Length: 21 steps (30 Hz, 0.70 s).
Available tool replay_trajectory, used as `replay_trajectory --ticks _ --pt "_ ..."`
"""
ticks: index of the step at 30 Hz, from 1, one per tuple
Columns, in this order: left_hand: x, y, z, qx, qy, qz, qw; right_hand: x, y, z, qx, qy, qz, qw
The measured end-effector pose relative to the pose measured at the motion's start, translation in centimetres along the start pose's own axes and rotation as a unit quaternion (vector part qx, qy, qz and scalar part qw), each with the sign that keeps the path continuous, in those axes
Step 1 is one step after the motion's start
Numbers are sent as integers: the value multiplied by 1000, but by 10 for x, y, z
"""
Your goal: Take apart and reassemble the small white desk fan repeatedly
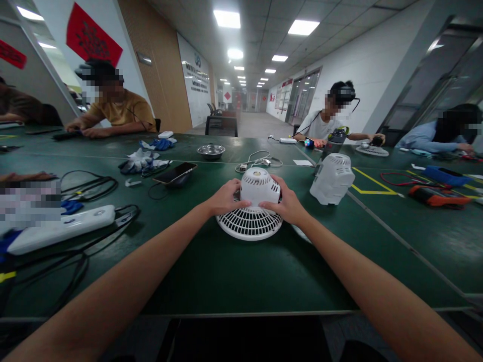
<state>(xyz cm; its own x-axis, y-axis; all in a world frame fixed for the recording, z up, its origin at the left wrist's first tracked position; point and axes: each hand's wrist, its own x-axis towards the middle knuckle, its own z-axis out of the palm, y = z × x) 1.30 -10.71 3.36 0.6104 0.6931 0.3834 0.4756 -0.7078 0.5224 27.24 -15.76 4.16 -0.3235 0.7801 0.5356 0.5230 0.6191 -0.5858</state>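
A white fan head (260, 188) lies grille-down on the green table in front of me, its rounded motor housing facing up. My left hand (227, 197) wraps the housing's left side, with the thumb across its near face. On the opposite side my right hand (286, 202) grips it too, the thumb almost meeting the left one. Below both hands spreads the round slatted grille (249, 224). Just behind the fan a white cable (260, 160) lies coiled. Part of a pale flat piece (302, 234) shows under my right forearm.
To the right stands a white plastic housing (332, 179). A metal bowl (211, 151), a phone (175, 173), gloves (140, 162) and a power strip (71, 227) with black cables lie leftward. A multimeter (437, 196) is at far right. Several people sit around the table (241, 281).
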Motion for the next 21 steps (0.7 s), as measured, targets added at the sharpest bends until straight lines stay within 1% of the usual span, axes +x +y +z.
replay_trajectory --ticks 5,9,14,18,21 --pt "0 1 0 6 8 7 1000 -2 -2 -2 -7 -15 -14 1000" --pt "-1 -1 -4 -9 19 34 999 -5 1 -9 -17 -29 -28 999" --pt "-6 -3 -9 -68 53 35 996 -9 0 -14 42 -64 -9 997" --pt "-8 5 -1 -102 40 69 992 -11 -7 -14 54 -106 -10 993" --pt "-7 13 10 -89 46 97 990 -10 -9 -15 49 -123 -17 991"
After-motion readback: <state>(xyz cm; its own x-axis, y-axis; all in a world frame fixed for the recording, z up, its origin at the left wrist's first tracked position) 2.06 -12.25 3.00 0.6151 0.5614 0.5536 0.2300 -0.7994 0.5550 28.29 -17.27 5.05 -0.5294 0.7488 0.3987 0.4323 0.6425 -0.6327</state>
